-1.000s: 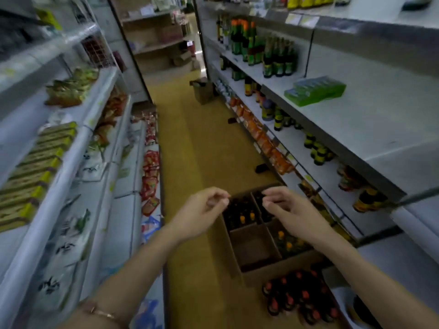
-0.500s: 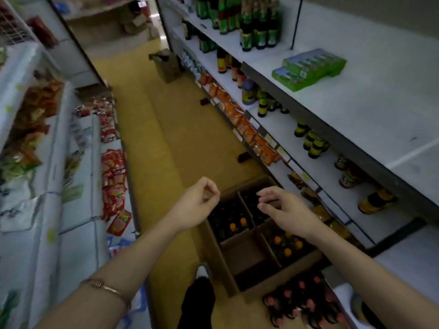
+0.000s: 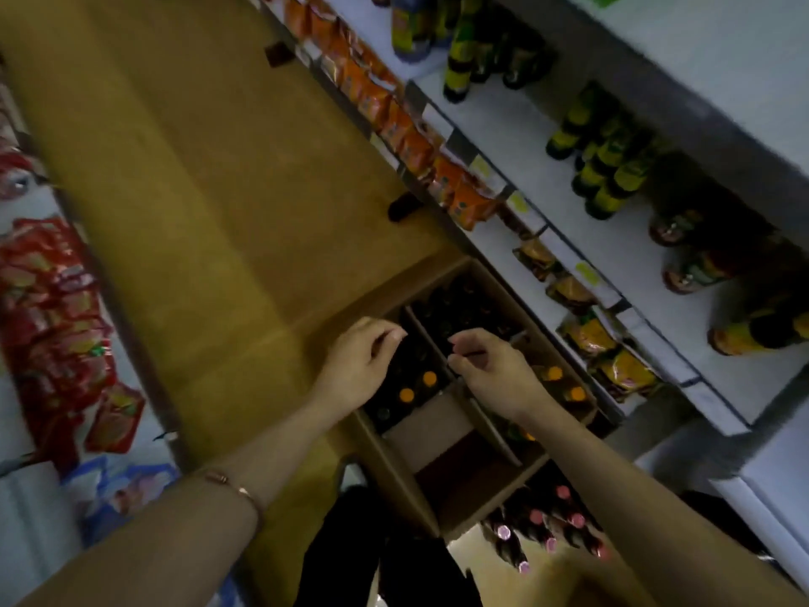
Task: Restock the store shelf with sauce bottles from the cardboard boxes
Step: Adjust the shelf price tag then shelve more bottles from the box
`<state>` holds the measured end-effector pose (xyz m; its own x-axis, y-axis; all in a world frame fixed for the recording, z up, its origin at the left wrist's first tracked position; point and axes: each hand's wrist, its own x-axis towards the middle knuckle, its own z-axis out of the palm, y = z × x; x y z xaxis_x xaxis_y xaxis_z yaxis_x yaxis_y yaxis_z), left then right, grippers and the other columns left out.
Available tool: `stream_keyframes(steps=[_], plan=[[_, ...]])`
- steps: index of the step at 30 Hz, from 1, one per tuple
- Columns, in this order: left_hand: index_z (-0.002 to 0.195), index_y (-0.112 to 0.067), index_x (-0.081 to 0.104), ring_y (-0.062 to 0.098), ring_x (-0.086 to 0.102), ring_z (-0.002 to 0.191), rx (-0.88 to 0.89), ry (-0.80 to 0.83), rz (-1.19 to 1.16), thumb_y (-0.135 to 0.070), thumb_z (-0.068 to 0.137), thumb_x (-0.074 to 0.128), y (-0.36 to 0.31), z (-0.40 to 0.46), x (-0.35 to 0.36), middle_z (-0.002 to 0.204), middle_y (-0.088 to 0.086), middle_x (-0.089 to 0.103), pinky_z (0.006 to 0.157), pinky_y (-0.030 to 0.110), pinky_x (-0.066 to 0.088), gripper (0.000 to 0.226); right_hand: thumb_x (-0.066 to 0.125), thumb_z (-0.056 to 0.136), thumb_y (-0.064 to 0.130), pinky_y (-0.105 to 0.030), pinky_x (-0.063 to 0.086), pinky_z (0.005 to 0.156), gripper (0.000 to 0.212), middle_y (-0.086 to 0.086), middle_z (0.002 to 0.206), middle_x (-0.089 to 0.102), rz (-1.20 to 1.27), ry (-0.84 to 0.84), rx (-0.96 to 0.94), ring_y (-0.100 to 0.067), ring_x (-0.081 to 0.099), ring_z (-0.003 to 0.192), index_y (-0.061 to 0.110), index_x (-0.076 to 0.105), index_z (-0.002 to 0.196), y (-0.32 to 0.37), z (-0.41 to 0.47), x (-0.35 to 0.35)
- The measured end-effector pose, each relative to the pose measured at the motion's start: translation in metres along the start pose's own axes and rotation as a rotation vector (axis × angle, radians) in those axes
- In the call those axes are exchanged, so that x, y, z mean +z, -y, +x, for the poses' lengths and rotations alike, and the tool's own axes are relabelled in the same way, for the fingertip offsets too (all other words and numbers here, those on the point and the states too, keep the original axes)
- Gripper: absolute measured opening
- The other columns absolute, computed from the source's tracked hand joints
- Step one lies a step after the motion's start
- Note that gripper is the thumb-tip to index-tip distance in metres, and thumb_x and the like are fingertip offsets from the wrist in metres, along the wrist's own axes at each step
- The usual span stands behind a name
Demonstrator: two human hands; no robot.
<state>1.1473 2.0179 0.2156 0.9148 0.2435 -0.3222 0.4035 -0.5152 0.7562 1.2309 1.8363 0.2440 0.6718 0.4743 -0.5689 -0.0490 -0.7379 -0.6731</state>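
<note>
An open cardboard box point(image 3: 381, 458) with dividers stands on the yellow floor by the right-hand shelf point(image 3: 521, 138). Its far compartments hold dark sauce bottles with orange caps point(image 3: 407, 394); the near compartment looks bare. My left hand point(image 3: 359, 365) hovers over the box's left compartment, fingers loosely curled, holding nothing. My right hand point(image 3: 490, 370) hovers just right of it over the middle divider, fingers also loosely curled and empty. Dark bottles with yellow-green labels point(image 3: 613, 177) stand on the shelf above.
A cluster of dark bottles with pink-red caps point(image 3: 547, 532) stands just near of the box. Orange packets point(image 3: 385, 102) hang along the lower shelf edge. Red snack packets point(image 3: 52, 300) fill the left shelves. My dark trouser leg point(image 3: 350, 554) is beside the box.
My view has tipped down from the aisle towards the box. Both hands have stayed close together and now hang lower, right over the box's compartments.
</note>
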Motion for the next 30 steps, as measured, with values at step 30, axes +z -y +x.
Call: stream_keyframes(steps=[30], plan=[[0.133, -0.011, 0.052, 0.017, 0.048, 0.124, -0.63, -0.265, -0.575, -0.006, 0.086, 0.069, 0.273, 0.104, 0.317, 0.138, 0.005, 0.047, 0.105, 0.026, 0.042, 0.049, 0.078, 0.079, 0.013, -0.028, 0.034, 0.108, 0.069, -0.007, 0.141, 0.054, -0.092, 0.122, 0.066, -0.023, 0.046, 0.133, 0.016, 0.048, 0.141, -0.299, 0.269, 0.198]])
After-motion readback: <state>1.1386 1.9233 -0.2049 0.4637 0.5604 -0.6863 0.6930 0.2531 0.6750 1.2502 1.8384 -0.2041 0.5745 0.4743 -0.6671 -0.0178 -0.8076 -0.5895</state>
